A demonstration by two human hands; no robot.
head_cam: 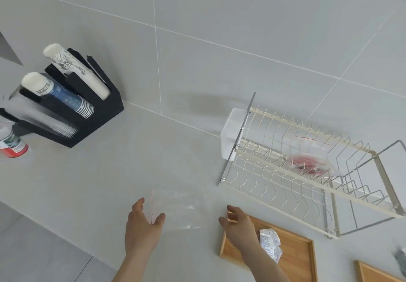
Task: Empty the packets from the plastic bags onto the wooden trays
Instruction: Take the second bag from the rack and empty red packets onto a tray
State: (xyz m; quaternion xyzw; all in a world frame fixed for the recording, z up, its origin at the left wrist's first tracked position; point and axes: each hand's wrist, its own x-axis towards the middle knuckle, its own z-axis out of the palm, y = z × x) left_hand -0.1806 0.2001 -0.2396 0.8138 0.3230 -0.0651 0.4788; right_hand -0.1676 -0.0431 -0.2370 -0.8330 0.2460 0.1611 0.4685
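Note:
An empty clear plastic bag [182,209] with a red seal line lies on the grey counter between my hands. My left hand [144,224] is spread open at the bag's left end, the red line running between thumb and fingers. My right hand [238,223] hovers with its fingers apart just right of the bag, over the corner of a wooden tray [301,257]. White crumpled packets [269,243] lie on that tray. A second wooden tray [373,274] shows at the bottom right. Another clear bag with red packets [307,163] sits in the dish rack.
A cream wire dish rack [285,185] stands at the right against the tiled wall. A black cup holder [72,105] with stacked paper and plastic cups stands at the left, with a red and white can [12,145] beside it. The counter's front edge runs along the lower left.

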